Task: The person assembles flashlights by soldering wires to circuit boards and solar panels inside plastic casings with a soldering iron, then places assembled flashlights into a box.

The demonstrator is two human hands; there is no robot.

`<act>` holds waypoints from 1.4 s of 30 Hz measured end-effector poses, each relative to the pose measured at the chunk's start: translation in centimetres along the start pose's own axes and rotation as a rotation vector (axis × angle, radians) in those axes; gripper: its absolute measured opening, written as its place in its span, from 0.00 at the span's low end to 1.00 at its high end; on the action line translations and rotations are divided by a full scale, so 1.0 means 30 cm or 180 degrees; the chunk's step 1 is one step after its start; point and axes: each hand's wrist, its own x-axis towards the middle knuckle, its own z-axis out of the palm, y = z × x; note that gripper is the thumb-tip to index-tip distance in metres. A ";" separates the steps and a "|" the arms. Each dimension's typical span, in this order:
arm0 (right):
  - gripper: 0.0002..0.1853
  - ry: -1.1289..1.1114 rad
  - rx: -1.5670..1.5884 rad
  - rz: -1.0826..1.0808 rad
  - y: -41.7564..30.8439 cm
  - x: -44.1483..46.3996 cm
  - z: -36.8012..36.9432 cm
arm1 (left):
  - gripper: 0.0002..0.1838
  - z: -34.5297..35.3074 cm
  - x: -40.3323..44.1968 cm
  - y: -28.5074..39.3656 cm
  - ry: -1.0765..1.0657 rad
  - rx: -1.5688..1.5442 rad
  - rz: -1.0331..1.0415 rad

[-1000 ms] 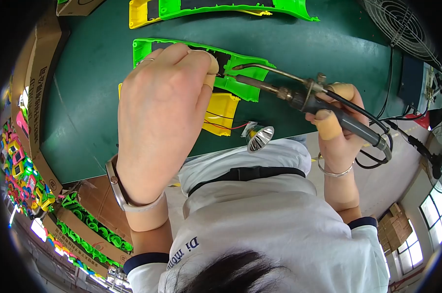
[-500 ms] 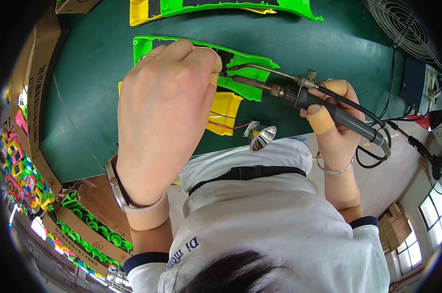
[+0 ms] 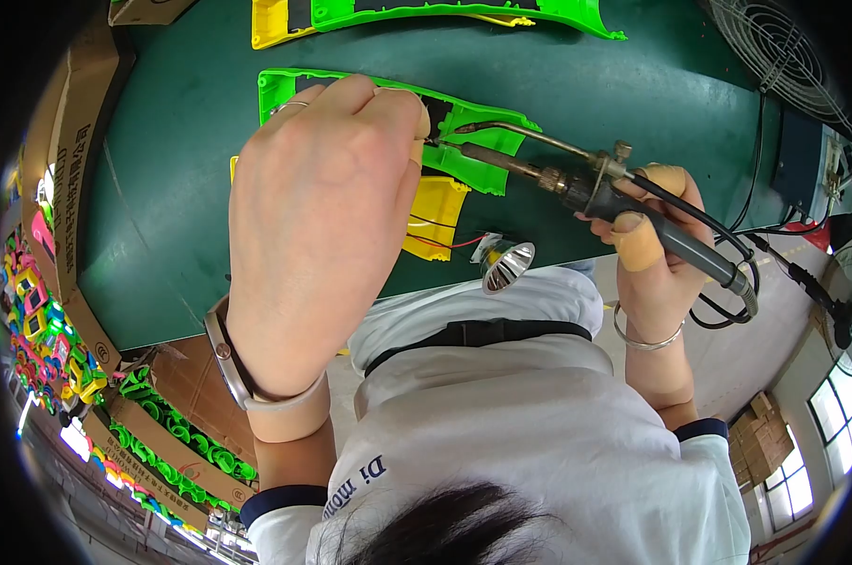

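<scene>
My right hand (image 3: 657,245) grips a soldering iron (image 3: 666,231) with a thin metal feed tube alongside its barrel. The iron's tip meets the spot beside my left hand's fingertips, over a green plastic housing half (image 3: 487,174). My left hand (image 3: 322,217) is closed in a pinch above that housing, thumb and forefinger wrapped in tan tape; what they pinch is hidden. Under the left hand lies a yellow housing half (image 3: 438,202), partly covered. Red and pale wires run over it to a silver reflector lamp (image 3: 509,266) at the table's near edge.
More green (image 3: 473,11) and yellow housing halves (image 3: 271,26) lie at the back of the green table (image 3: 181,113). A wire-guarded fan (image 3: 774,42) stands at the back right, with black cables below it. Cardboard boxes (image 3: 78,188) and bins of colourful parts line the left.
My right hand and the soldering iron have shifted slightly right, and the iron's tip has drawn a little to the right. My left hand stays nearly in place.
</scene>
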 end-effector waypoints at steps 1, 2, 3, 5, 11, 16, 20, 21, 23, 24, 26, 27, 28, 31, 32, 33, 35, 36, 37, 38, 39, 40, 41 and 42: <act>0.17 0.0014 0.0018 -0.0072 0.007 -0.002 -0.010 | 0.02 -0.001 0.001 0.001 -0.0012 0.0004 -0.0012; 0.17 0.0029 0.0036 -0.0142 0.011 -0.004 -0.015 | 0.02 0.000 0.001 0.001 -0.0002 -0.0002 -0.0002; 0.17 0.0044 0.0145 -0.0112 0.006 -0.004 -0.015 | 0.03 0.001 0.001 0.000 0.0009 -0.0008 0.0007; 0.17 0.0068 0.0368 -0.0050 -0.007 -0.006 -0.014 | 0.03 0.003 0.000 -0.001 0.0018 -0.0002 0.0017; 0.14 0.0262 0.0952 -0.0442 0.016 0.012 -0.037 | 0.03 0.003 -0.001 -0.002 0.0014 -0.0017 0.0027; 0.12 0.0148 0.0916 -0.0616 0.017 0.026 -0.044 | 0.02 0.001 -0.002 -0.003 -0.0002 0.0003 0.0038; 0.11 0.0171 0.0971 -0.0611 0.023 0.025 -0.044 | 0.02 0.001 -0.002 -0.004 -0.0016 0.0028 0.0065; 0.12 0.0141 0.0988 -0.0628 0.024 0.026 -0.044 | 0.02 0.001 -0.003 -0.005 -0.0018 0.0032 0.0069; 0.12 0.0134 0.0999 -0.0636 0.024 0.026 -0.045 | 0.02 -0.001 -0.002 -0.004 -0.0033 0.0059 0.0072; 0.12 0.0157 0.0992 -0.0626 0.023 0.024 -0.046 | 0.02 -0.003 -0.002 -0.003 -0.0047 0.0081 0.0071; 0.12 0.0205 0.0969 -0.0624 0.019 0.022 -0.045 | 0.02 -0.003 -0.001 -0.001 -0.0044 0.0087 0.0071; 0.12 0.0228 0.0953 -0.0631 0.016 0.022 -0.042 | 0.02 -0.002 -0.002 -0.002 -0.0029 0.0072 0.0071; 0.13 0.0252 0.0939 -0.0637 0.015 0.022 -0.041 | 0.02 -0.002 -0.002 -0.002 -0.0014 0.0059 0.0070; 0.13 0.0213 0.1000 -0.0620 0.020 0.023 -0.047 | 0.03 -0.007 -0.002 -0.009 -0.0065 0.0018 0.0114; 0.13 0.0187 0.0994 -0.0642 0.021 0.024 -0.048 | 0.03 -0.008 -0.004 -0.012 -0.0028 -0.0040 0.0154; 0.13 0.0162 0.0987 -0.0664 0.022 0.024 -0.049 | 0.04 -0.010 -0.007 -0.018 0.0009 -0.0098 0.0195; 0.13 0.0161 0.0984 -0.0684 0.020 0.024 -0.052 | 0.05 -0.026 -0.016 -0.032 0.0046 -0.0196 0.0258; 0.13 0.0189 0.0988 -0.0681 0.018 0.021 -0.054 | 0.05 -0.046 -0.022 -0.041 0.0044 -0.0235 0.0283; 0.13 0.0220 0.0994 -0.0677 0.016 0.020 -0.055 | 0.06 -0.058 -0.026 -0.044 0.0038 -0.0273 0.0310; 0.14 0.0245 0.1019 -0.0678 0.013 0.021 -0.055 | 0.06 -0.063 -0.031 -0.043 -0.0014 -0.0404 0.0541; 0.14 0.0274 0.1044 -0.0678 0.007 0.023 -0.055 | 0.07 -0.066 -0.036 -0.041 -0.0069 -0.0537 0.0773; 0.14 0.0301 0.1069 -0.0679 0.006 0.023 -0.055 | 0.07 -0.064 -0.039 -0.042 -0.0139 -0.0596 0.0900; 0.14 0.0240 0.1095 -0.0728 0.008 0.025 -0.059 | 0.07 -0.061 -0.042 -0.043 -0.0212 -0.0657 0.1025; 0.14 0.0172 0.1122 -0.0776 0.010 0.030 -0.065 | 0.07 -0.047 -0.047 -0.046 -0.0297 -0.0644 0.1038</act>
